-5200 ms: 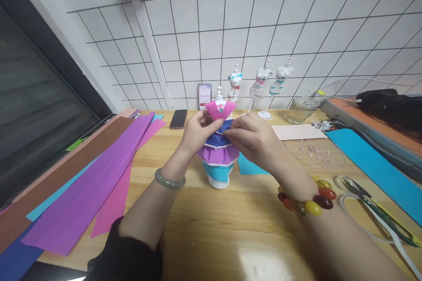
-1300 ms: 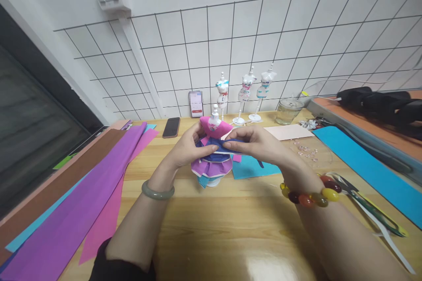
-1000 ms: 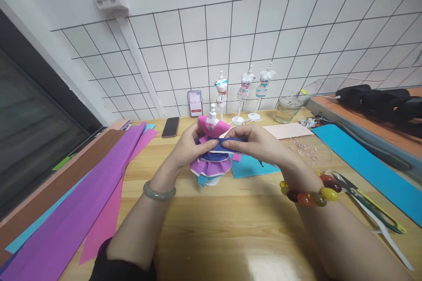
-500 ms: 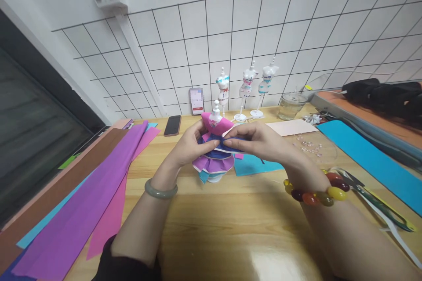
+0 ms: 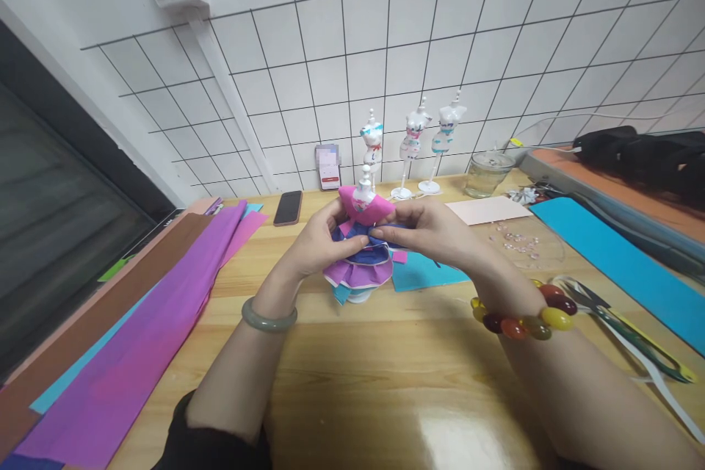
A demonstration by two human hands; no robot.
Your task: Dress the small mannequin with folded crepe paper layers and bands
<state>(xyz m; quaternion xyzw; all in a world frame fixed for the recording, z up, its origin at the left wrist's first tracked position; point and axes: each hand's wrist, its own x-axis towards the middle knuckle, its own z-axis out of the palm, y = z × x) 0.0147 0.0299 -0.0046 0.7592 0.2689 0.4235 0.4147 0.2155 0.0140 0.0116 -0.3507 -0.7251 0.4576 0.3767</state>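
A small white dress form (image 5: 364,180) stands upright on the table, dressed in a pink top (image 5: 368,207) and a tiered skirt (image 5: 360,272) of blue, purple and teal. My left hand (image 5: 319,239) is closed at its waist, thumb pressing the blue layer and fingers partly hidden behind the figure. My right hand (image 5: 429,228) pinches a dark blue strip (image 5: 393,235) between thumb and fingers at the other side of the waist. Both thumbs nearly meet at the front. Under and behind the skirt lies a turquoise sheet (image 5: 429,275).
Three bare dress forms (image 5: 413,139) stand by the wall near a phone (image 5: 288,207) and a glass of liquid (image 5: 487,175). Coloured strips (image 5: 137,323) lie left. Right are pink gems (image 5: 518,242), scissors (image 5: 633,338) and a blue strip (image 5: 622,264).
My right fingers have curled in closer behind the blue strip, and its thumb lies flatter. My left hand stays nearly in place. The dressed form leans or shifts very slightly right.
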